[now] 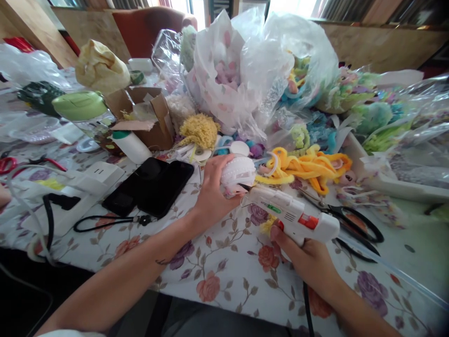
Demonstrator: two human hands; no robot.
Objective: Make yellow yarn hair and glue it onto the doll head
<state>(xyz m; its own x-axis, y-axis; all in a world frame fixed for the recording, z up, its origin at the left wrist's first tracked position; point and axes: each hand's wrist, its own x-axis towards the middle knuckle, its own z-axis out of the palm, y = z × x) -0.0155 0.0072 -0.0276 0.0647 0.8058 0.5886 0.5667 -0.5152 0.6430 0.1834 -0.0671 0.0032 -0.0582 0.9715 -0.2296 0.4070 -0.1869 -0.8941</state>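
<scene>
My left hand (214,187) is wrapped round a white rounded piece with a beaded, lacy-looking surface (239,171); its exact kind I cannot make out. In my right hand (312,262) is a white hot glue gun (284,210) with a red part near its back. A clear glue stick (407,271) trails out of its rear toward the lower right. The gun's dark nozzle tip is at the lower right side of the white piece, touching or very close to it. A bit of yellow fuzzy material (268,225) shows below the gun.
Black-handled scissors (351,224) lie right of the gun. Orange fuzzy stems (308,166) and a yellow fluffy bundle (199,131) sit behind. Two black phones (164,187) and a white power strip (52,210) are left. Plastic bags (242,70) and a cardboard box (150,119) stand farther back.
</scene>
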